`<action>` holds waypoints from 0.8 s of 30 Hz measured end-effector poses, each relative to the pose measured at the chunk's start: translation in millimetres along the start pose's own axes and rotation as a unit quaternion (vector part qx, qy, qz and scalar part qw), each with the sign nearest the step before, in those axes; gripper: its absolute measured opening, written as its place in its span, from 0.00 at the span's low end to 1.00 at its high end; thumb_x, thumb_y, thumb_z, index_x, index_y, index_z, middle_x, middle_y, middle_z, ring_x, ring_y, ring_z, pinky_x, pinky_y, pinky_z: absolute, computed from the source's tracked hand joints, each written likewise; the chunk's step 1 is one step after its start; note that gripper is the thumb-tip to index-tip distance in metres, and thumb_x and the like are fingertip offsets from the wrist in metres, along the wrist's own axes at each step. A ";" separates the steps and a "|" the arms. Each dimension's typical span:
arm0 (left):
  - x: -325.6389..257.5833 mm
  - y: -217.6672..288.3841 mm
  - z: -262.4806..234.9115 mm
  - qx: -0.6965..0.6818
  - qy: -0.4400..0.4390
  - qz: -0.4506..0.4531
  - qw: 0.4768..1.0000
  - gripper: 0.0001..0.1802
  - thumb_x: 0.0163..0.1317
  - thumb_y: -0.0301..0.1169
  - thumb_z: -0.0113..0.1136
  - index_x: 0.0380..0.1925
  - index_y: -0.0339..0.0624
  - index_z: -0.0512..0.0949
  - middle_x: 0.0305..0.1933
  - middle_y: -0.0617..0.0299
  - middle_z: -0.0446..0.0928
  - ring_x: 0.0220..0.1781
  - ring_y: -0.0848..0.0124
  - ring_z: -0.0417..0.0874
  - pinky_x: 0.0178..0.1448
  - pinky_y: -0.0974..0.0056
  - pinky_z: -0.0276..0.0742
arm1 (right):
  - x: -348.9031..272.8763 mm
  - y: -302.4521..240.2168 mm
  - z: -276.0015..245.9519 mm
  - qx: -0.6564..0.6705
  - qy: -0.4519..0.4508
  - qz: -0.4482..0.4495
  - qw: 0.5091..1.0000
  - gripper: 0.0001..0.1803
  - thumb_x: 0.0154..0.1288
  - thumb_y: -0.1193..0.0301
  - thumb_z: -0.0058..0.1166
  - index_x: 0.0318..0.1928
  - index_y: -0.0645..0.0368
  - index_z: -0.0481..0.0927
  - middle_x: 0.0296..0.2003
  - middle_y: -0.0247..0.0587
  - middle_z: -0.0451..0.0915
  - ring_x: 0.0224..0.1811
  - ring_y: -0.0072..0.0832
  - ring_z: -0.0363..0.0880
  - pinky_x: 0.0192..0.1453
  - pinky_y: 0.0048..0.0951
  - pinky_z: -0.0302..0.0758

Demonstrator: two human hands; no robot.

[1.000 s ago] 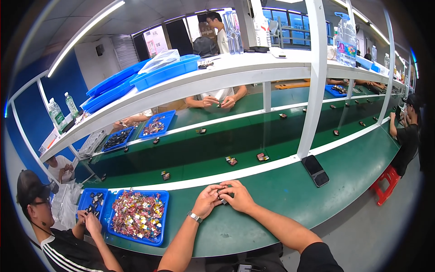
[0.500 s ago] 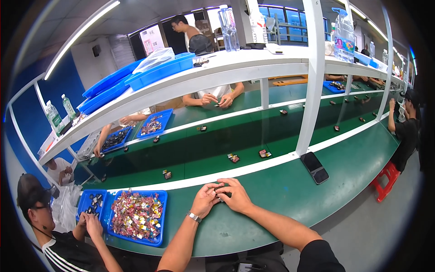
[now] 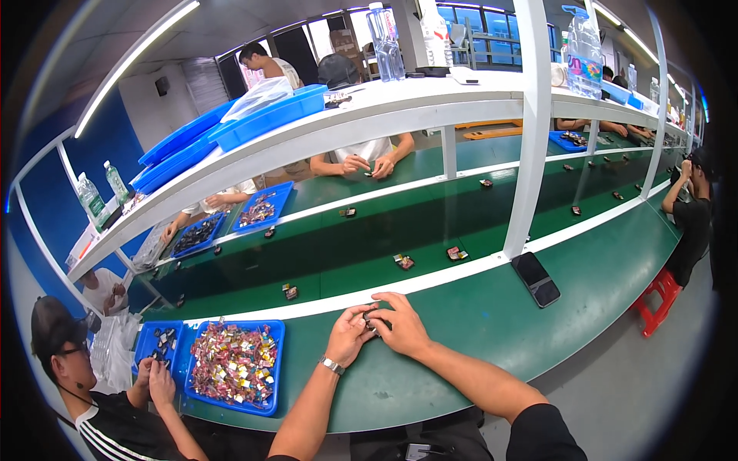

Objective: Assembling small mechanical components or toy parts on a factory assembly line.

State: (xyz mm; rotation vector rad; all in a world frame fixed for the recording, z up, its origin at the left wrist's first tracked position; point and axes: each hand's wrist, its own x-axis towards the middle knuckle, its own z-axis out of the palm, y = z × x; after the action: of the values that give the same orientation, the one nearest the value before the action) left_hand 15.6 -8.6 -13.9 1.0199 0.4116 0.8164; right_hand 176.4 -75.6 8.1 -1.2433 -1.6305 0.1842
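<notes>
My left hand (image 3: 348,335) and my right hand (image 3: 403,329) meet over the near green worktop, fingers bent around a small black part (image 3: 370,316). Most of that part is covered by the fingers, so its exact kind cannot be made out. The right index finger sticks out a little above it. To the left of my hands, a blue tray (image 3: 280,369) holds a heap of small pieces in pink, white and yellow. Beyond the white rail, small assemblies (image 3: 403,262) with dark and light parts rest on the green belt.
A smartphone (image 3: 536,280) lies right of my hands, near a white post (image 3: 526,154). A co-worker (image 3: 84,384) sits at the left by a small blue tray (image 3: 178,330) of black parts. Overhead, a white shelf (image 3: 430,98) carries bottles and blue trays. A red stool (image 3: 657,303) stands far right.
The small assemblies on the belt have shifted slightly to the right. My hands stay together around the black part, and the right fingers have moved a little. A person in the background has moved left.
</notes>
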 end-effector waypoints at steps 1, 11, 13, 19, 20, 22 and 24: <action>-0.1 0.6 -0.5 0.009 0.002 -0.005 1.000 0.15 0.70 0.28 0.53 0.55 0.38 0.68 0.60 0.55 0.74 0.57 0.67 0.78 0.61 0.57 0.77 | 1.6 -0.4 -1.1 -0.005 0.010 -0.010 1.000 0.09 0.56 0.75 0.61 0.39 0.56 0.84 0.54 0.39 0.75 0.58 0.40 0.72 0.58 0.36 0.73; -0.1 3.2 2.3 0.017 0.011 -0.022 1.000 0.16 0.70 0.28 0.53 0.55 0.39 0.67 0.52 0.59 0.78 0.53 0.69 0.79 0.59 0.59 0.78 | 3.9 -5.0 -1.2 -0.087 0.022 -0.072 0.993 0.08 0.52 0.77 0.62 0.35 0.57 0.82 0.37 0.37 0.78 0.42 0.36 0.78 0.41 0.33 0.79; -0.5 2.4 0.8 0.014 0.009 -0.018 1.000 0.16 0.70 0.28 0.52 0.55 0.39 0.67 0.52 0.58 0.78 0.53 0.69 0.79 0.59 0.58 0.78 | 3.3 -5.5 0.0 -0.092 0.025 -0.082 0.992 0.07 0.53 0.76 0.61 0.34 0.57 0.81 0.38 0.36 0.77 0.42 0.35 0.78 0.39 0.33 0.80; -1.1 3.7 3.6 0.022 0.003 -0.022 1.000 0.14 0.72 0.24 0.46 0.56 0.39 0.68 0.52 0.58 0.78 0.53 0.71 0.80 0.58 0.63 0.78 | 2.0 -7.1 -3.5 -0.100 -0.004 -0.081 0.992 0.08 0.53 0.77 0.60 0.35 0.58 0.79 0.38 0.37 0.75 0.43 0.36 0.76 0.41 0.35 0.78; -0.7 3.7 4.2 0.026 0.002 -0.023 0.999 0.14 0.72 0.24 0.46 0.56 0.39 0.68 0.52 0.59 0.78 0.52 0.72 0.80 0.57 0.63 0.78 | 2.6 -6.7 -5.1 -0.100 -0.023 -0.082 0.991 0.08 0.52 0.77 0.60 0.35 0.58 0.78 0.37 0.38 0.74 0.44 0.37 0.76 0.43 0.36 0.77; -1.1 2.8 4.3 0.029 0.005 -0.019 0.999 0.14 0.72 0.24 0.46 0.56 0.39 0.68 0.51 0.59 0.79 0.52 0.72 0.80 0.57 0.63 0.78 | 5.4 -6.2 -9.3 -0.103 -0.040 -0.091 0.990 0.09 0.52 0.77 0.60 0.35 0.58 0.78 0.37 0.38 0.73 0.44 0.37 0.75 0.44 0.36 0.76; -1.2 1.6 2.8 0.032 0.007 -0.015 0.999 0.14 0.72 0.24 0.46 0.55 0.39 0.68 0.51 0.59 0.79 0.51 0.73 0.80 0.57 0.63 0.78 | 8.6 -5.5 -13.7 -0.107 -0.057 -0.099 0.988 0.09 0.51 0.77 0.61 0.35 0.58 0.78 0.36 0.38 0.72 0.43 0.37 0.74 0.46 0.37 0.75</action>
State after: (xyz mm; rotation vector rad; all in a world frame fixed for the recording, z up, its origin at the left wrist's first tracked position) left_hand 16.0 -10.7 -11.2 1.0657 0.4668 0.7884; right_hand 184.2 -77.3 23.2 -1.2382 -1.9002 -0.0458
